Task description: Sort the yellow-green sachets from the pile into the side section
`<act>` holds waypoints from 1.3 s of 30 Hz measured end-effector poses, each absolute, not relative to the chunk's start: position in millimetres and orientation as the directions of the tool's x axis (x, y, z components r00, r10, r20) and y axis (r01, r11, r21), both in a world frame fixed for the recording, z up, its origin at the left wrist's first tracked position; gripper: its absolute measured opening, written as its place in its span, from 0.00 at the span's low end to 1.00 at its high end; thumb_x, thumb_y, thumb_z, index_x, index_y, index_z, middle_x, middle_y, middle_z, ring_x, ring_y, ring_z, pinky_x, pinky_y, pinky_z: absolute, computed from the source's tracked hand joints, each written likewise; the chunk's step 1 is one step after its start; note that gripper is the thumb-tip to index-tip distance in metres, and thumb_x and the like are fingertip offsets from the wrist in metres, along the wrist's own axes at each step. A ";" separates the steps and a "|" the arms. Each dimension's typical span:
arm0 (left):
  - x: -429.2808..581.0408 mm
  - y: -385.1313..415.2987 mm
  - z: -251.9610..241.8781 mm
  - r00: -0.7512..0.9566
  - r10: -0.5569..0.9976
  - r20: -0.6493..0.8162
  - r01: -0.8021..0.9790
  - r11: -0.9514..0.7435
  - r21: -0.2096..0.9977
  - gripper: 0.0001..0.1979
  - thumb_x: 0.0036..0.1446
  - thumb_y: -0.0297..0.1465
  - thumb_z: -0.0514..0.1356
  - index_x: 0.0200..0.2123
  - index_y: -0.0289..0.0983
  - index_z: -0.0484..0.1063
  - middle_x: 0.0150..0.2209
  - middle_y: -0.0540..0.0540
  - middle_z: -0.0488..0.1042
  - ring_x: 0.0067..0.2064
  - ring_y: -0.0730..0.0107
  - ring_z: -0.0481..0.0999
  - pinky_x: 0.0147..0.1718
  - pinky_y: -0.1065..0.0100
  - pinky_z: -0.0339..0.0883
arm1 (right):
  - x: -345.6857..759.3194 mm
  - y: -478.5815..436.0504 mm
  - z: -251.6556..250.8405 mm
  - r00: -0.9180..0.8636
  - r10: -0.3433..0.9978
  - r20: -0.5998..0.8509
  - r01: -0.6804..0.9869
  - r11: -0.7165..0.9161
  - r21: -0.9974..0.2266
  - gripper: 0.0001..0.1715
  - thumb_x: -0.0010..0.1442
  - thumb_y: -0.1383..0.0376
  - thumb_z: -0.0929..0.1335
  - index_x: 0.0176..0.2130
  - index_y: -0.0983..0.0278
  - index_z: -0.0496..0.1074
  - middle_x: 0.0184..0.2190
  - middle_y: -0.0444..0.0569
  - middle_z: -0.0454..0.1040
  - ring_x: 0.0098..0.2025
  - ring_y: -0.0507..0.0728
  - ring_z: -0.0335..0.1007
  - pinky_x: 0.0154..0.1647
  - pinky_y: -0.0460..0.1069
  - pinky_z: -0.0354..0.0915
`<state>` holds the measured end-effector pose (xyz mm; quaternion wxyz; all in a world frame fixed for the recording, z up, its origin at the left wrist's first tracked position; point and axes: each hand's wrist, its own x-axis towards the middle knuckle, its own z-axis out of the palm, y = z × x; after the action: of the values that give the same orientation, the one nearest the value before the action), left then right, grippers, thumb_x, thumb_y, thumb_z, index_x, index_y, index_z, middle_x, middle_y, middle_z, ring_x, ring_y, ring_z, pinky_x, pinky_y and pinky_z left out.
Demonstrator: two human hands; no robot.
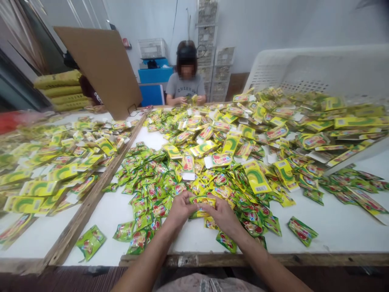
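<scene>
My left hand (180, 209) and my right hand (223, 215) meet over the near middle of the white table (337, 223). Together they pinch a yellow packet (203, 201) by its two ends, holding it level just above the heap. Small green sachets (152, 190) lie scattered thickly around and under both hands. Beyond them spreads a big pile of yellow and green carded packets (243, 138).
A white plastic crate (319, 69) lies tipped at the far right, packets spilling from it. A second table (42, 235) on the left carries more packets. A cardboard sheet (100, 69) leans at the back left. A person (186, 87) sits opposite, handling packets. A wooden edge (273, 259) borders the near side.
</scene>
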<state>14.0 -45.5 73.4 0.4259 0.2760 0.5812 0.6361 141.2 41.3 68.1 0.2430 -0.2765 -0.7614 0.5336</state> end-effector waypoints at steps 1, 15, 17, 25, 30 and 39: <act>10.7 -44.2 77.7 -0.428 0.891 -0.151 -0.193 0.073 0.979 0.17 0.37 0.33 0.68 0.30 0.35 0.67 0.18 0.57 0.62 0.19 0.81 0.60 0.20 0.76 0.54 | 142.2 42.4 67.7 -0.705 0.703 0.091 0.166 0.288 -0.943 0.18 0.53 0.53 0.66 0.32 0.65 0.71 0.19 0.41 0.64 0.22 0.50 0.57 0.21 0.44 0.55; -68.3 59.0 166.6 -0.059 0.991 -0.117 0.986 0.040 -0.163 0.39 0.36 0.29 0.69 0.55 0.41 0.63 0.64 0.35 0.50 0.64 0.37 0.42 0.57 0.42 0.41 | 150.6 62.2 37.9 -0.489 0.808 0.329 0.222 0.479 -0.849 0.19 0.53 0.54 0.66 0.38 0.65 0.74 0.33 0.51 0.75 0.27 0.56 0.67 0.27 0.49 0.63; -70.8 62.5 165.7 -0.046 0.993 -0.107 0.986 0.028 -0.162 0.40 0.33 0.35 0.71 0.53 0.37 0.64 0.57 0.32 0.60 0.60 0.38 0.53 0.54 0.47 0.51 | 151.7 62.8 38.0 -0.469 0.820 0.329 0.249 0.480 -0.841 0.19 0.54 0.54 0.66 0.39 0.64 0.73 0.27 0.49 0.74 0.25 0.55 0.65 0.25 0.48 0.62; -89.3 55.0 181.3 -0.044 0.970 -0.238 0.999 0.044 -0.003 0.43 0.40 0.31 0.67 0.60 0.46 0.55 0.53 0.40 0.62 0.51 0.54 0.67 0.46 0.63 0.61 | 149.5 59.2 45.4 -0.448 0.839 0.308 0.248 0.447 -0.859 0.16 0.54 0.53 0.65 0.36 0.63 0.71 0.17 0.40 0.64 0.18 0.51 0.57 0.18 0.46 0.53; -79.3 65.2 179.4 -0.059 0.966 -0.250 0.971 -0.002 -0.238 0.37 0.35 0.26 0.69 0.52 0.40 0.65 0.62 0.34 0.52 0.60 0.40 0.52 0.52 0.49 0.55 | 149.2 58.2 50.3 -0.453 0.848 0.276 0.245 0.416 -0.876 0.17 0.55 0.53 0.65 0.36 0.63 0.71 0.18 0.42 0.68 0.19 0.53 0.60 0.20 0.47 0.57; -68.7 38.1 164.0 -0.114 0.993 0.013 0.990 0.113 0.089 0.18 0.41 0.38 0.66 0.37 0.38 0.71 0.34 0.43 0.74 0.37 0.58 0.72 0.33 0.67 0.61 | 158.9 66.6 54.1 -0.346 0.914 0.213 0.128 0.271 -0.954 0.19 0.50 0.51 0.68 0.36 0.63 0.74 0.22 0.44 0.70 0.24 0.55 0.64 0.25 0.49 0.62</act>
<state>-68.7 38.1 164.0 0.0250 0.6650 0.7455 0.0377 158.9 66.6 54.1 0.4225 -0.3853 -0.6761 0.4647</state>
